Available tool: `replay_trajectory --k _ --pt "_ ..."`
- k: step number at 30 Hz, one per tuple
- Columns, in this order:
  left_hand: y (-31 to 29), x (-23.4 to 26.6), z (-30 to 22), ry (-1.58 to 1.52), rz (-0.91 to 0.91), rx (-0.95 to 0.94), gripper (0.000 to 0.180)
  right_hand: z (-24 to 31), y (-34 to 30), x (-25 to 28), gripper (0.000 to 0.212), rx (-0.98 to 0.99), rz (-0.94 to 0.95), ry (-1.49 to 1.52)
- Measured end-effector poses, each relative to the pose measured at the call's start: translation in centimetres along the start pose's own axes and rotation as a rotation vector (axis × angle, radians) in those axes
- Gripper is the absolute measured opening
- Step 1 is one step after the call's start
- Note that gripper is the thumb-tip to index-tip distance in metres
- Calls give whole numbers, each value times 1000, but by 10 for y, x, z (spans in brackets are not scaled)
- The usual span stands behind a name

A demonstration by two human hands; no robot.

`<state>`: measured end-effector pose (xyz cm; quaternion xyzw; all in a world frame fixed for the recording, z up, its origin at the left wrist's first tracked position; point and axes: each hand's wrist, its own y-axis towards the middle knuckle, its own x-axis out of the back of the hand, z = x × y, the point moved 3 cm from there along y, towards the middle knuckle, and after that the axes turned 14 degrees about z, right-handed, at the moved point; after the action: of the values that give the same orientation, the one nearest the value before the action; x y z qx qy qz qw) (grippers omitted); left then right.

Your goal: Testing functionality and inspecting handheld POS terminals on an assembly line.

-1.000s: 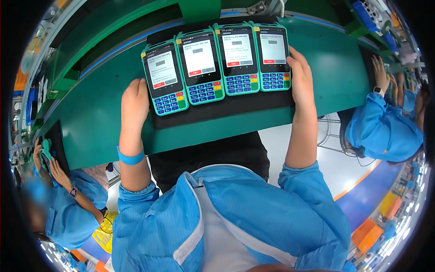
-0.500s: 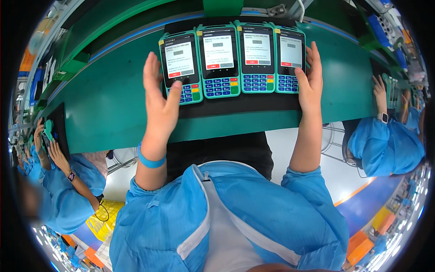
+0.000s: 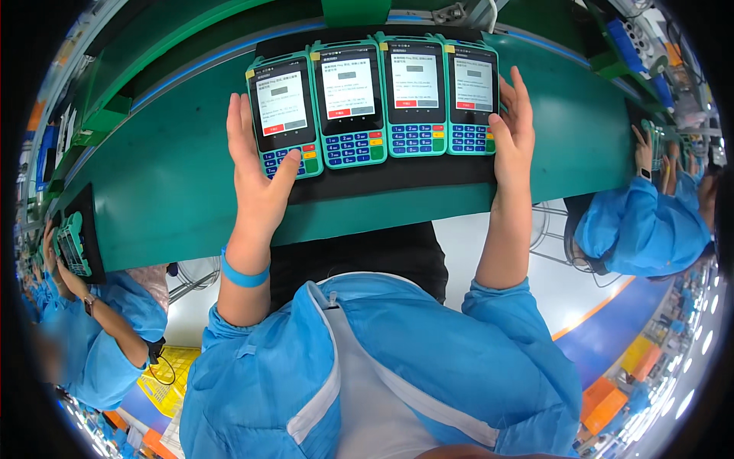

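Several green card payment terminals stand side by side with lit screens and blue keypads: a leftmost one (image 3: pixel 281 103), two middle ones (image 3: pixel 349 92) (image 3: pixel 416 88) and a rightmost one (image 3: pixel 473 88). My left hand (image 3: pixel 258 183) is at the row's left end, fingers stretched along the leftmost terminal's side and thumb over its keypad. At the other end, my right hand (image 3: pixel 515 145) has its fingers extended beside the rightmost terminal, its thumb at that terminal's right edge near the screen bottom. Both hands are open. Whether the hidden fingertips press the casings, I cannot tell.
Under the terminals lies a black mat (image 3: pixel 382 173) on a green workbench (image 3: pixel 168 195). Co-workers in blue sit at the left (image 3: pixel 115 321) and right (image 3: pixel 642 229), hands near other devices. A yellow crate (image 3: pixel 170 379) is at lower left; a green rail (image 3: pixel 229 38) runs behind.
The whole view has shifted, so terminals and hands appear slightly further left. My left thumb has come further over the leftmost keypad. The row keeps its order.
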<state>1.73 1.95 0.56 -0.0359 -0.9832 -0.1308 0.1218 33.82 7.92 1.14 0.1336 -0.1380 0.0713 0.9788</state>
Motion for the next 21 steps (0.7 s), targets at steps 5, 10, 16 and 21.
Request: replay_trajectory --k 5,10,16,21 --pt "-1 -1 -1 24 -4 11 89 0 0 1 70 8 2 24" --pt "0 -2 0 29 -7 8 86 0 0 0 69 12 7 46" --pt "-1 -3 0 73 -5 12 84 -3 -2 -1 70 -10 7 -42" --pt "-1 -2 4 107 -4 1 83 -8 0 -2 69 26 41 -49"
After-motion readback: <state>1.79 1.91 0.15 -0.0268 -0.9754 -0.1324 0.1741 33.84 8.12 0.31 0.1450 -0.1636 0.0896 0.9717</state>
